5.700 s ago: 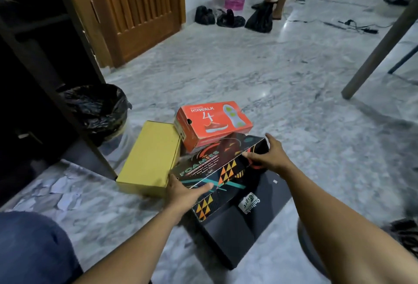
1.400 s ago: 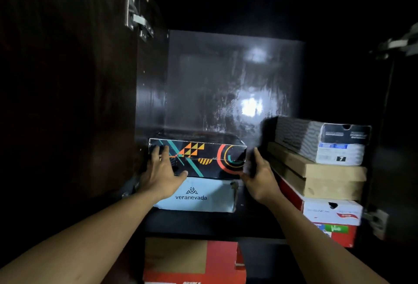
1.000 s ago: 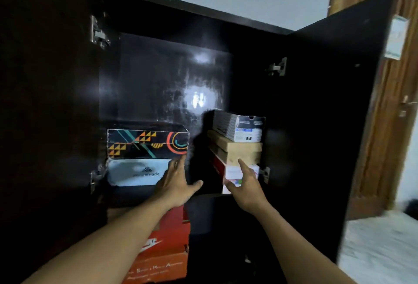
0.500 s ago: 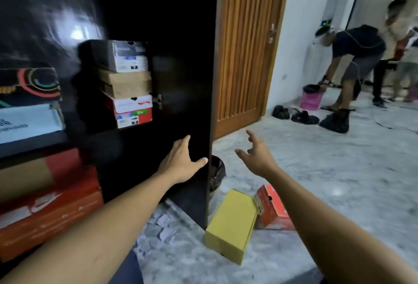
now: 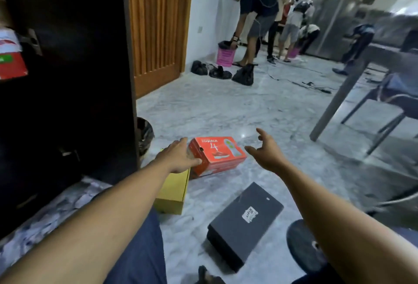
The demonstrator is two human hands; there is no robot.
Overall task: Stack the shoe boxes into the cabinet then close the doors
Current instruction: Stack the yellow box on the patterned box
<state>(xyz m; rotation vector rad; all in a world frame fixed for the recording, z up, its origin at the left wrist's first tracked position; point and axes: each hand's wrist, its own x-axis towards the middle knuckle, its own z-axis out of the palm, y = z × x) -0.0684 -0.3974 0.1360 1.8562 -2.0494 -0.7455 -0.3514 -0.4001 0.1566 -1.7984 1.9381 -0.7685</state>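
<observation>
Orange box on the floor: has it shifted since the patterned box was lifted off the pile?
No. The orange box still lies against the far end of the yellow box, near the cabinet door.

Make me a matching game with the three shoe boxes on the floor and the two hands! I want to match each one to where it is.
Things:
1. orange box
2. yellow box
3. black box
4. right hand

Places:
A. nearest the camera, on the floor
B. in the air, fingers spread, touching no box
C. partly hidden under the left arm
D. the left hand is at its end

Pairs: 1-D, 2-C, 3-A, 4-B
</observation>
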